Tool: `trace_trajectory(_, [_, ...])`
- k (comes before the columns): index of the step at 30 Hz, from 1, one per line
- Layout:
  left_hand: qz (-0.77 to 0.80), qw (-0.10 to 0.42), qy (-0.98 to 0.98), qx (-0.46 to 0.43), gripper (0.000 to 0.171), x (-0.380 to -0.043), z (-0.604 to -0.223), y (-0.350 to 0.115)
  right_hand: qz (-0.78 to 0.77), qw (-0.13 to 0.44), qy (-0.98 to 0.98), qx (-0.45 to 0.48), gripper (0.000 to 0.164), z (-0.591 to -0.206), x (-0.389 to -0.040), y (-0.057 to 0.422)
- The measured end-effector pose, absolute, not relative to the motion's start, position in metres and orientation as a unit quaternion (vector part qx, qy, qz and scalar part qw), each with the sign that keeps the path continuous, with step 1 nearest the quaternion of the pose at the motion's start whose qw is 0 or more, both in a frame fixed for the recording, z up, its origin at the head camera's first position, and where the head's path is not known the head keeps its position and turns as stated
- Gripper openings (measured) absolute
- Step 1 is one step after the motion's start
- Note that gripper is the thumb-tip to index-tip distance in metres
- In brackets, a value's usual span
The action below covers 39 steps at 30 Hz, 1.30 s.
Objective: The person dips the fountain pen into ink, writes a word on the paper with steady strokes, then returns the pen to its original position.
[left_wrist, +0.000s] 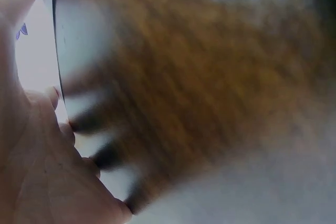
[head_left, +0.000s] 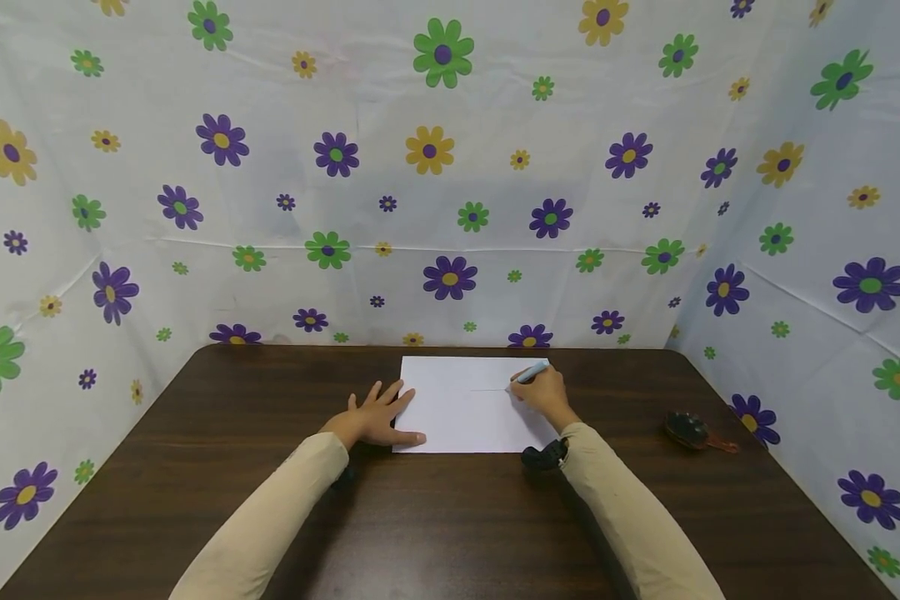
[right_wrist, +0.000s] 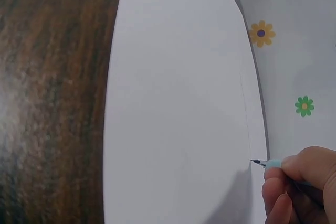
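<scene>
A white sheet of paper lies on the dark wooden table near its far edge. My right hand pinches a light blue pen over the right part of the sheet. In the right wrist view the dark nib of the pen touches the paper, at the end of a thin straight line. My left hand rests with fingers spread on the left edge of the sheet. The left wrist view shows the palm of that hand close up, the table blurred beside it.
A small dark bowl-shaped item with a reddish-brown handle sits on the table at the right. A white cloth with coloured flowers hangs behind the table and along its sides. A black strap device is on the right wrist.
</scene>
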State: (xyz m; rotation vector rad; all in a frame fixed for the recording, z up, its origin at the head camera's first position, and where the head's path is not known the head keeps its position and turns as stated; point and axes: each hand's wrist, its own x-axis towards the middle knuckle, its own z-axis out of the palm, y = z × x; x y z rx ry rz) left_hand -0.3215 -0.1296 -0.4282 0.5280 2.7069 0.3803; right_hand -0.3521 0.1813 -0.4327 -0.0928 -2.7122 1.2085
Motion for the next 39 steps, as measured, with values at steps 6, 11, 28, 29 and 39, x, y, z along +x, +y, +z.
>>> trace_trajectory(6, [0.135,0.175,0.957,0.188,0.099,-0.319,-0.429,-0.129,0.396,0.092,-0.913,-0.036,0.01,-0.434,-0.352,0.18])
trace_trajectory(11, [0.138,0.172,0.957,0.186,0.099,-0.32,-0.429,-0.128,0.401,0.106,-0.909,-0.037,0.011,-0.432,-0.353,0.178])
trace_trajectory(28, [0.14,0.178,0.956,0.187,0.1,-0.318,-0.427,-0.129,0.417,0.146,-0.895,-0.066,0.011,-0.441,-0.367,0.147])
trace_trajectory(29, [0.138,0.178,0.956,0.186,0.1,-0.318,-0.427,-0.129,0.418,0.147,-0.894,-0.068,0.011,-0.441,-0.367,0.146])
trace_trajectory(39, [0.132,0.175,0.958,0.185,0.099,-0.317,-0.426,-0.127,0.433,0.139,-0.886,-0.086,0.01,-0.44,-0.366,0.142])
